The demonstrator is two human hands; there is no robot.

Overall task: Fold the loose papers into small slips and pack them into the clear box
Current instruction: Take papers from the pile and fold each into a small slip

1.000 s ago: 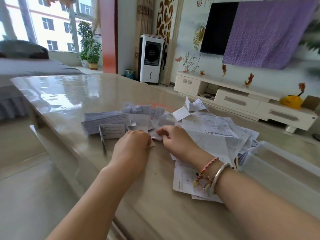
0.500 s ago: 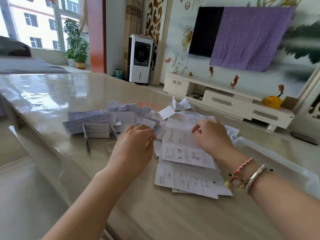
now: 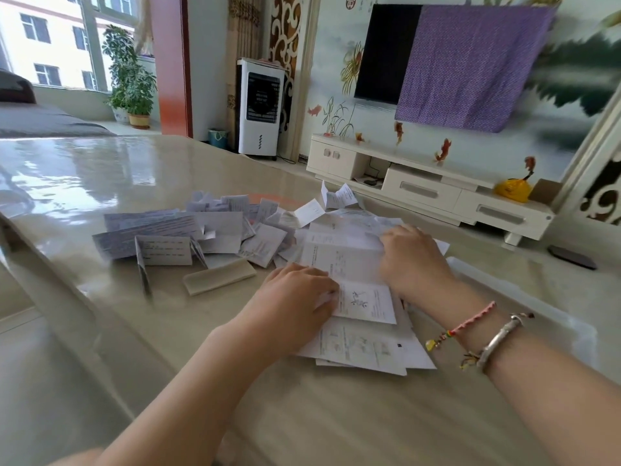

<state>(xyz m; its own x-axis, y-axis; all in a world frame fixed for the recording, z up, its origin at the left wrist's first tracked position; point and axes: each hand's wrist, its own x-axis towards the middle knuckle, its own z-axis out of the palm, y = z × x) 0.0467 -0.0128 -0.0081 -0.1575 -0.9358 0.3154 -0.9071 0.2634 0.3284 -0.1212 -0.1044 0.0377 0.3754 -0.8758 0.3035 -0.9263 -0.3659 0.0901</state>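
A heap of loose printed papers (image 3: 363,348) lies on the table's middle. On top is a long printed sheet (image 3: 364,299). My left hand (image 3: 295,306) pinches its near left edge with curled fingers. My right hand (image 3: 415,260) grips the sheet's far right part, knuckles up, with bracelets on the wrist. Several folded slips (image 3: 215,230) lie spread to the left, and one thick folded slip (image 3: 218,276) lies apart in front of them. The clear box (image 3: 554,317) stands to the right of my right wrist; only its pale rim shows.
The glossy beige table (image 3: 100,173) has its left edge running close by the slips. A half-open folded paper (image 3: 164,252) stands upright at the left. Beyond the table are a white TV cabinet (image 3: 426,190) and a white air cooler (image 3: 260,105).
My left hand has gone right from the slips to the long sheet's edge. My right hand moved onto the sheet's far part. A thick folded slip now lies alone by the slips.
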